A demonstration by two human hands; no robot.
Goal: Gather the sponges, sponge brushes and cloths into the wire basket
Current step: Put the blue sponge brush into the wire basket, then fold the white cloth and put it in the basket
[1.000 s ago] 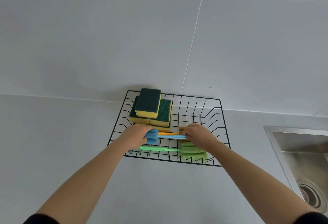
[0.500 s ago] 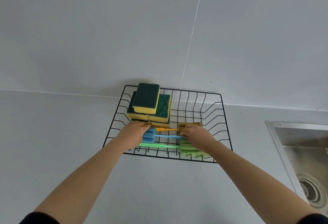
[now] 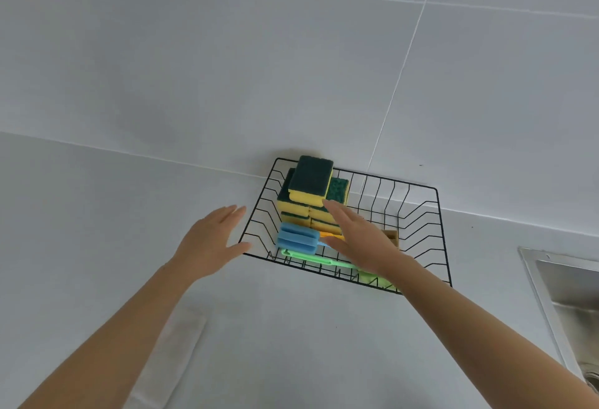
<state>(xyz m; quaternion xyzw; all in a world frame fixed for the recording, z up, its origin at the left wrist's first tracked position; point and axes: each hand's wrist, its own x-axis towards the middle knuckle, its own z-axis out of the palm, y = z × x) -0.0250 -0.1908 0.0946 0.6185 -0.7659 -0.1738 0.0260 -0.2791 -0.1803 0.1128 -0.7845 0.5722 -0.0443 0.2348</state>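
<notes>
- Head view: the left hand (image 3: 207, 243) is flat with its fingers spread, holding nothing, over the desk (image 3: 97, 230) just beside the left rim of the wire basket (image 3: 440, 233).
- The right hand (image 3: 359, 240) is also flat and empty, palm down, reaching over the middle of the basket, its fingertips near the stack of sponges (image 3: 309, 196).
- The basket sits on the desk against the tiled wall (image 3: 227, 68).
- The yellow-and-green sponges are piled in its back left corner.
- A blue sponge brush (image 3: 296, 240) lies in front of the pile, and a green sponge brush (image 3: 311, 258) lies along the front edge; its head is partly hidden under the right wrist.
- An orange handle (image 3: 327, 233) and a brown sponge (image 3: 390, 236) peek out beside the right hand.
- A pale cloth (image 3: 175, 343) lies on the desk outside the basket, partly under the left forearm.
- A steel sink (image 3: 564, 295) is at the right edge.
</notes>
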